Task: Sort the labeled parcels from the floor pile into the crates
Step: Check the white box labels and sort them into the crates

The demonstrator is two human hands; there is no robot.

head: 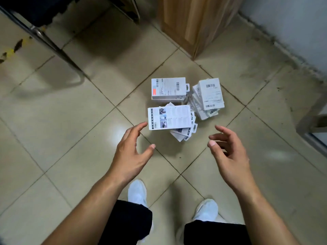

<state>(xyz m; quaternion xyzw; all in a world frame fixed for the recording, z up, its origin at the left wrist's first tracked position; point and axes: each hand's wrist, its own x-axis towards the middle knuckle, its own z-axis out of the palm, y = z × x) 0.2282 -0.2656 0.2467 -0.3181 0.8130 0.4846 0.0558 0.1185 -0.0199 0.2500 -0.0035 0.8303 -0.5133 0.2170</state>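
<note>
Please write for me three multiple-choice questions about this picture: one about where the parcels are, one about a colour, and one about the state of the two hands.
1. Where do the parcels lie?
A) in a crate
B) on the tiled floor
C) on a shelf

2. What colour are the shoes?
A) black
B) red
C) white

3. How are the left hand and the right hand?
A) both open, holding nothing
B) the left one holds a parcel
C) both are closed fists

Answers: 1 B, the stacks stand directly on the tiles; 2 C, both shoes are white; 3 A, the fingers are spread and nothing is in them.
</note>
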